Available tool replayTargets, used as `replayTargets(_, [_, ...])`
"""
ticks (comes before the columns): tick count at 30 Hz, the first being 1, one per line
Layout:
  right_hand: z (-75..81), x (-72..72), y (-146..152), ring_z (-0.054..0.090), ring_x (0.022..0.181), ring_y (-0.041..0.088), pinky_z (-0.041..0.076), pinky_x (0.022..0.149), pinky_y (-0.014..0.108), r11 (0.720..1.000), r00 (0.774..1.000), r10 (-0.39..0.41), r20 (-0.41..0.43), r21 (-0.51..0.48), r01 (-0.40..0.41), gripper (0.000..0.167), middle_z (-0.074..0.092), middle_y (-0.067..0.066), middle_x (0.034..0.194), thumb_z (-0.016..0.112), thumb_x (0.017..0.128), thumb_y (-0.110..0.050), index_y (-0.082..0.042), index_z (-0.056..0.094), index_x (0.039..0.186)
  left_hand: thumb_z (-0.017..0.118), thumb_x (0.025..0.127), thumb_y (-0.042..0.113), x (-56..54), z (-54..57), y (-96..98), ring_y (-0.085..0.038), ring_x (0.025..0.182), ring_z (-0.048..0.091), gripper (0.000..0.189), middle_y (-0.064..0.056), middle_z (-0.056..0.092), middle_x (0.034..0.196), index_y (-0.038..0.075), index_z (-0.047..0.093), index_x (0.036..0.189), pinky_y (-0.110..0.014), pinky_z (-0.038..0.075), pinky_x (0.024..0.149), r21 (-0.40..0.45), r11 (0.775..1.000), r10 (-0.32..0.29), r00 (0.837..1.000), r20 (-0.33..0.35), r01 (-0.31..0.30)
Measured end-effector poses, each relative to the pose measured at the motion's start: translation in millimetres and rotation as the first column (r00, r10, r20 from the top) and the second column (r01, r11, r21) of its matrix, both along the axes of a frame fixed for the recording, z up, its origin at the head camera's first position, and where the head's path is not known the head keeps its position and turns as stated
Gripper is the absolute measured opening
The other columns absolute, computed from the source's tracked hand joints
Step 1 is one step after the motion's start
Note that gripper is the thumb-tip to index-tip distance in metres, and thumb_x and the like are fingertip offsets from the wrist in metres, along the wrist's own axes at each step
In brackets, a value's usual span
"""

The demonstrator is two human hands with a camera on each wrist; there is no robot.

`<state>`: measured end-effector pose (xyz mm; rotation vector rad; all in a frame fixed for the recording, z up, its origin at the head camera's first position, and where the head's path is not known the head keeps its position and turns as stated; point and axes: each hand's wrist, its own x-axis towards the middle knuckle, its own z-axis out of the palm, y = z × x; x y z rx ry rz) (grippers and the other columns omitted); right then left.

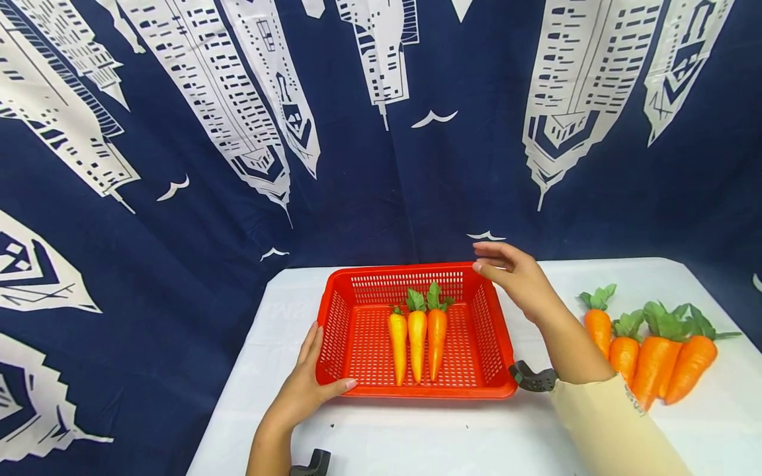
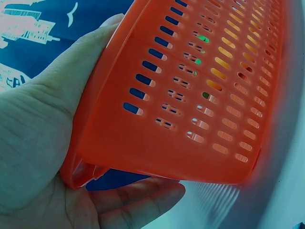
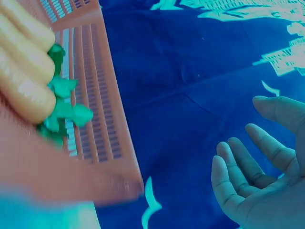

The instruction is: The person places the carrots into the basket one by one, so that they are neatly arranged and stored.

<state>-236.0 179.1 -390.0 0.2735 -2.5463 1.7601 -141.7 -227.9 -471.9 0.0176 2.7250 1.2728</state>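
Observation:
A red plastic basket point(image 1: 417, 392) with slotted walls stands on the table. Inside it lie three slim carrots side by side, leaves toward the back: a yellow-orange carrot point(image 1: 397, 347), a middle carrot point(image 1: 418, 344) and a more orange carrot point(image 1: 437, 340). My left hand point(image 1: 305, 390) grips the basket's front left corner, thumb over the rim and fingers along the outer side, as the left wrist view shows with the basket wall point(image 2: 190, 95). Over the back right corner hovers my right hand point(image 1: 518, 277); in the right wrist view its loosely bent fingers point(image 3: 228, 183) hold nothing.
Several thick orange carrots point(image 1: 651, 370) with green leaves lie on the right of the white table point(image 1: 417, 443), partly behind the right forearm. A dark blue cloth point(image 1: 464, 185) with white buildings and birds hangs behind. A black wrist mount point(image 1: 532, 378) overlaps the basket's right edge.

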Motion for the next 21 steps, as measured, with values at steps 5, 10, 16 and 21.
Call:
replayTargets(5, [-3.7, 14.8, 26, 0.061, 0.116, 0.005, 0.045, 0.109, 0.058, 0.995, 0.997, -0.078, -0.008, 0.066, 0.078, 0.055, 0.058, 0.013, 0.143, 0.064, 0.099, -0.04, -0.017, 0.051, 0.147, 0.088, 0.075, 0.045, 0.3, 0.1, -0.1, -0.042, 0.152, 0.027, 0.122, 0.012, -0.003, 0.171, 0.028, 0.005, 0.164, -0.07, 0.032, 0.114, 0.004, 1.0, -0.001, 1.0, 0.001, 0.001])
replayTargets(10, [-11.8, 30.2, 60, 0.055, 0.107, -0.007, 0.046, 0.106, 0.061, 0.974, 0.988, -0.153, 0.019, 0.172, 0.147, 0.061, 0.055, 0.014, 0.145, 0.062, 0.098, -0.048, -0.017, 0.049, 0.149, 0.088, 0.075, 0.044, 1.6, -0.6, -0.7, -0.041, 0.153, 0.025, 0.122, 0.013, -0.003, 0.171, 0.029, 0.005, 0.164, -0.069, 0.031, 0.115, 0.009, 1.0, -0.005, 1.0, 0.007, 0.005])
replayTargets(16, [-25.9, 37.7, 98, 0.047, 0.097, -0.021, 0.055, 0.088, 0.023, 0.95, 0.975, -0.217, 0.042, 0.239, 0.201, 0.065, 0.055, 0.014, 0.141, 0.062, 0.097, -0.051, -0.015, 0.047, 0.15, 0.087, 0.076, 0.044, 1.4, 0.7, -0.8, -0.041, 0.152, 0.026, 0.122, 0.014, -0.003, 0.171, 0.029, 0.004, 0.164, -0.069, 0.031, 0.115, 0.01, 1.0, -0.004, 1.0, 0.007, 0.004])
replayTargets(21, [-37.3, 45.9, 130, 0.046, 0.093, -0.023, 0.057, 0.089, 0.028, 0.935, 0.963, -0.259, 0.071, 0.268, 0.231, 0.065, 0.059, -0.019, 0.118, 0.06, 0.098, -0.052, -0.022, 0.045, 0.153, 0.088, 0.076, 0.044, 1.3, -0.1, -0.2, -0.04, 0.152, 0.026, 0.122, 0.014, -0.003, 0.171, 0.029, 0.004, 0.164, -0.068, 0.032, 0.115, 0.006, 1.0, -0.007, 1.0, 0.007, 0.007])
